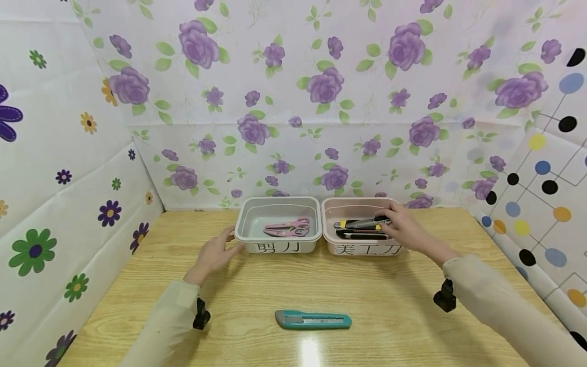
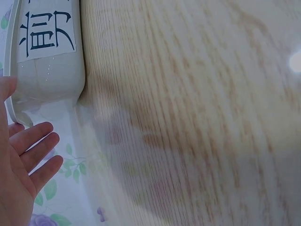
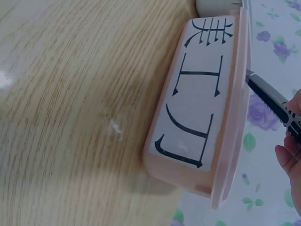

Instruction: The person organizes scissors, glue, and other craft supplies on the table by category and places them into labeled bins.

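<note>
My right hand (image 1: 403, 227) holds a grey and black utility knife (image 1: 367, 223) by one end, over the pink bin (image 1: 357, 202). In the right wrist view the knife (image 3: 273, 96) slants across the bin's rim, with the fingers (image 3: 294, 146) at its lower end. Black and yellow utility knives (image 1: 362, 234) lie inside that bin. At the left corner of the grey bin (image 1: 279, 200), my left hand (image 1: 214, 257) rests near the rim with loosely spread fingers. Pink scissors (image 1: 286, 228) lie in the grey bin.
A teal utility knife (image 1: 313, 319) lies on the wooden table (image 1: 257, 290) toward the front. The two labelled bins stand side by side near the back edge. Flowered cloth (image 1: 293, 102) hangs behind the table, and patterned cloth borders both sides.
</note>
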`<state>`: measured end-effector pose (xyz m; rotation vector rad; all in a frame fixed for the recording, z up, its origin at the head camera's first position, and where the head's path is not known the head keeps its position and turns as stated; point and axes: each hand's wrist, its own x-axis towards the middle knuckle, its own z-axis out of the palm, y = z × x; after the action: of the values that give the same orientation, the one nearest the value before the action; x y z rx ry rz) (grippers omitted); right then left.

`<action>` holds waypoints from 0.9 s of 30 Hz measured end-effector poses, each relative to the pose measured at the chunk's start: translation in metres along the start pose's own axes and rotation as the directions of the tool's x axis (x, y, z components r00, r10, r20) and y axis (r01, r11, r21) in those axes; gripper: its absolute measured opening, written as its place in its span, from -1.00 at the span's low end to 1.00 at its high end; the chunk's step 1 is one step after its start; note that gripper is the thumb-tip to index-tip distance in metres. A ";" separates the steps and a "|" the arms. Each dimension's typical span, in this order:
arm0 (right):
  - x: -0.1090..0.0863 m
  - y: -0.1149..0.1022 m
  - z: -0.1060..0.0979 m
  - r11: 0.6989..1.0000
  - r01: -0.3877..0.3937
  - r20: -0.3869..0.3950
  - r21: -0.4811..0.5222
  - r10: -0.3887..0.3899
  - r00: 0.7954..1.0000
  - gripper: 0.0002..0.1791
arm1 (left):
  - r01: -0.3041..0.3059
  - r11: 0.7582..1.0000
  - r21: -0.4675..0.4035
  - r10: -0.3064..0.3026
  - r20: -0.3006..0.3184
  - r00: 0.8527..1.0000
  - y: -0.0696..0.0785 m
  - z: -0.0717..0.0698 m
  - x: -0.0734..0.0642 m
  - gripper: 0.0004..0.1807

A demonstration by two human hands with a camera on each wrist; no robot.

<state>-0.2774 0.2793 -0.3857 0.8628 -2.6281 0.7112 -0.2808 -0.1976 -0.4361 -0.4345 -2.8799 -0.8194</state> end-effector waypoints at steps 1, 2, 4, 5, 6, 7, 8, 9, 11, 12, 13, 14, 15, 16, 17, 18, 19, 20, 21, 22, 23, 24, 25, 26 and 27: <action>0.000 0.001 0.002 1.000 0.002 -0.003 -0.005 -0.002 1.000 -0.75 | 0.002 1.000 0.001 -0.002 0.001 1.000 0.000 0.000 0.000 -0.32; 0.000 0.003 0.004 1.000 0.008 -0.010 -0.010 -0.008 1.000 -0.76 | 0.003 1.000 0.001 -0.003 0.002 1.000 0.000 0.000 0.000 -0.32; 0.001 0.005 0.007 1.000 0.018 -0.015 -0.024 -0.019 1.000 -0.77 | 0.005 1.000 0.002 -0.005 0.002 1.000 0.000 0.000 -0.001 -0.31; 0.001 0.006 0.009 0.999 0.023 -0.018 -0.032 -0.023 1.000 -0.77 | 0.006 1.000 0.002 -0.006 0.000 1.000 0.000 0.000 -0.001 -0.31; 0.002 0.008 0.011 0.999 0.025 -0.020 -0.039 -0.026 0.999 -0.77 | 0.007 1.000 0.001 -0.007 -0.002 1.000 0.000 0.000 -0.001 -0.31; 0.002 0.009 0.012 0.999 0.028 -0.022 -0.044 -0.029 0.999 -0.78 | 0.006 1.000 0.002 -0.006 -0.003 1.000 0.000 0.000 -0.001 -0.31; 0.002 0.010 0.014 0.999 0.029 -0.022 -0.044 -0.030 0.999 -0.78 | 0.005 1.000 0.002 -0.005 -0.003 1.000 0.000 0.000 -0.001 -0.31; 0.002 0.011 0.015 0.999 0.027 -0.020 -0.044 -0.027 0.999 -0.77 | 0.005 1.000 0.001 -0.005 -0.003 1.000 0.000 0.000 -0.001 -0.31; 0.003 0.014 0.018 0.999 0.015 -0.012 -0.043 -0.015 1.000 -0.77 | 0.006 1.000 0.000 -0.006 -0.003 1.000 -0.001 0.001 0.000 -0.31; 0.003 0.015 0.020 0.999 0.009 -0.006 -0.038 -0.009 1.000 -0.77 | 0.006 1.000 0.001 -0.006 -0.001 1.000 -0.001 0.001 0.000 -0.31; 0.003 0.017 0.021 0.999 -0.001 0.005 -0.034 0.001 1.000 -0.77 | 0.005 1.000 0.000 -0.005 0.000 1.000 -0.002 0.001 0.000 -0.31; 0.004 0.018 0.023 1.000 -0.009 0.017 -0.028 0.010 1.000 -0.76 | 0.005 1.000 -0.001 -0.005 0.001 1.000 -0.002 0.001 0.000 -0.30; 0.004 0.020 0.024 1.000 -0.009 0.024 -0.024 0.009 1.000 -0.76 | 0.005 1.000 -0.002 -0.005 0.002 1.000 -0.002 0.002 0.000 -0.30; 0.004 0.022 0.025 1.000 -0.008 0.029 -0.016 0.009 1.000 -0.76 | 0.005 1.000 -0.003 -0.005 0.003 1.000 -0.002 0.002 0.000 -0.30; 0.005 0.023 0.027 1.000 -0.011 0.036 -0.010 0.011 0.999 -0.76 | 0.005 1.000 -0.004 -0.005 0.004 1.000 -0.002 0.002 0.000 -0.30; 0.005 0.024 0.028 1.000 -0.014 0.044 -0.002 0.014 0.999 -0.76 | 0.005 1.000 -0.005 -0.005 0.004 1.000 -0.001 0.001 0.000 -0.30; 0.005 0.024 0.028 1.000 -0.016 0.049 -0.002 0.016 0.999 -0.76 | 0.005 1.000 -0.007 -0.004 0.005 1.000 -0.001 0.001 0.000 -0.30; 0.005 0.025 0.029 1.000 -0.018 0.054 -0.003 0.018 0.998 -0.76 | 0.004 1.000 -0.009 -0.004 0.005 1.000 -0.001 0.001 0.000 -0.30; 0.005 0.025 0.030 1.000 -0.017 0.056 -0.005 0.018 0.998 -0.77 | 0.004 1.000 -0.012 -0.004 0.005 1.000 0.000 0.001 0.000 -0.30; 0.005 0.026 0.030 1.000 -0.022 0.062 -0.010 0.022 0.998 -0.76 | 0.003 1.000 -0.014 -0.003 0.005 1.000 0.000 0.001 0.000 -0.30; 0.006 0.026 0.031 1.000 -0.026 0.070 -0.017 0.027 0.997 -0.76 | 0.001 1.000 -0.014 -0.001 0.004 1.000 -0.001 0.001 0.000 -0.30; 0.006 0.026 0.031 0.999 -0.025 0.075 -0.022 0.027 0.997 -0.76 | 0.000 1.000 -0.015 0.000 0.004 1.000 -0.001 0.001 0.000 -0.30; 0.006 0.026 0.031 0.999 -0.025 0.075 -0.028 0.027 0.997 -0.76 | -0.002 1.000 -0.016 0.002 0.003 1.000 -0.001 0.001 0.000 -0.30; 0.006 0.027 0.031 0.999 -0.029 0.078 -0.029 0.032 0.996 -0.76 | -0.003 1.000 -0.016 0.003 0.002 1.000 -0.002 0.001 0.000 -0.31; 0.006 0.027 0.031 0.999 -0.033 0.080 -0.032 0.035 0.996 -0.76 | -0.005 1.000 -0.014 0.005 0.001 1.000 -0.003 0.001 0.000 -0.31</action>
<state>-0.3027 0.2787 -0.4193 0.8575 -2.7234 0.6561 -0.2814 -0.1989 -0.4386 -0.4429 -2.8747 -0.8396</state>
